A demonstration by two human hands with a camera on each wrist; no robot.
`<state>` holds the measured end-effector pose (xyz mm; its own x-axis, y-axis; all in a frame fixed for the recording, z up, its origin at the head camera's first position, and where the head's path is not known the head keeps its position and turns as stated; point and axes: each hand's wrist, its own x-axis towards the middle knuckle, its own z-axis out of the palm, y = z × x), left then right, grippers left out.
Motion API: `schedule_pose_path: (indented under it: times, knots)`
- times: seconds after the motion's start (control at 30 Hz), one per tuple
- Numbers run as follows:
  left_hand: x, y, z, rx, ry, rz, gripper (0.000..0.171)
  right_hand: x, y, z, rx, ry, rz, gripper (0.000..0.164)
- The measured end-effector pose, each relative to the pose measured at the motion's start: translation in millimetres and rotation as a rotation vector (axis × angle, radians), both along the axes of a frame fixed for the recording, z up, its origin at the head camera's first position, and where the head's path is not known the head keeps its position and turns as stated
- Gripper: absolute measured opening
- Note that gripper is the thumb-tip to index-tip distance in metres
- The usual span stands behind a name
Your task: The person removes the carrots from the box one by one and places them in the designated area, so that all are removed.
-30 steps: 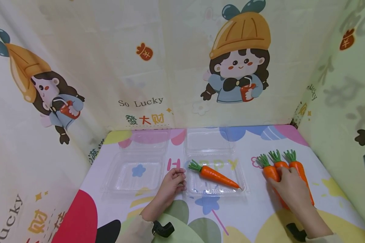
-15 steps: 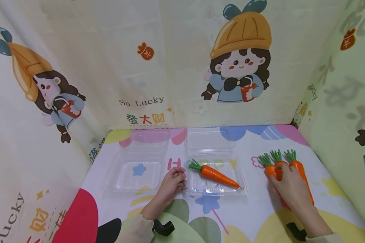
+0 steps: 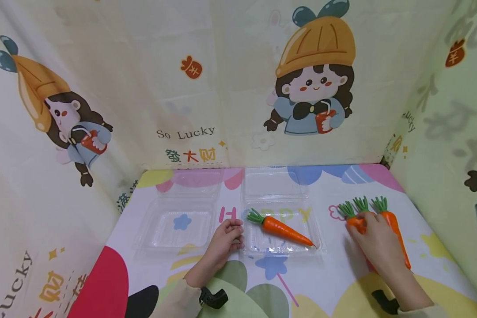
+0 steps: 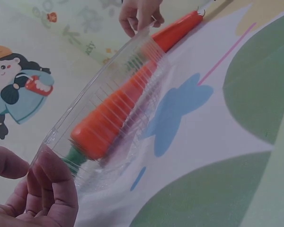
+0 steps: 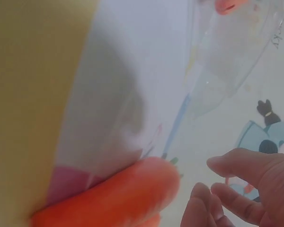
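Observation:
My left hand pinches the left rim of a clear plastic clamshell box between thumb and fingers. An orange carrot with a green top lies slantwise in that box. On the right, three more carrots lie side by side: a left one, a middle one mostly hidden under my hand, and a right one. Over the left and middle carrots is my right hand. In the right wrist view its thumb and fingers stand apart beside a carrot, with nothing seen between them.
A second clear clamshell box stands with its lid folded back, left of the first. Behind the first box lies its raised lid. A patterned cloth covers the table, and printed curtains hang around it.
My right hand has shifted slightly over the carrots, its fingertips drawing back from their earlier place. The left hand and the boxes look unmoved.

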<state>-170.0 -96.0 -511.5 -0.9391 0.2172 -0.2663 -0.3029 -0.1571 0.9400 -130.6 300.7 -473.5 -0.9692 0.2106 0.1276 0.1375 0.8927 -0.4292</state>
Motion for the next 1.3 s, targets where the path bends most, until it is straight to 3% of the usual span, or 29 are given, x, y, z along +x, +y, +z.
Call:
schedule_pose_path:
  times: [0.2, 0.43, 0.93, 1.3]
  knots:
    - [0.7, 1, 0.8, -0.004, -0.004, 0.002, 0.028, 2.1, -13, 3.8, -0.020, 0.060, 0.022, 0.035]
    - [-0.2, 1, -0.4, -0.013, -0.004, 0.001, 0.029, -0.4, -35, 15.4, -0.033, 0.139, 0.095, 0.036]
    - [-1.5, 3, -0.2, -0.041, 0.002, 0.007, 0.031, -7.8, -97, 39.2, -0.085, 0.029, 0.224, 0.040]
    - [-1.5, 2, -0.7, -0.047, 0.003, 0.022, 0.032, -14.2, -135, 20.3, -0.055, -0.027, 0.345, 0.037]
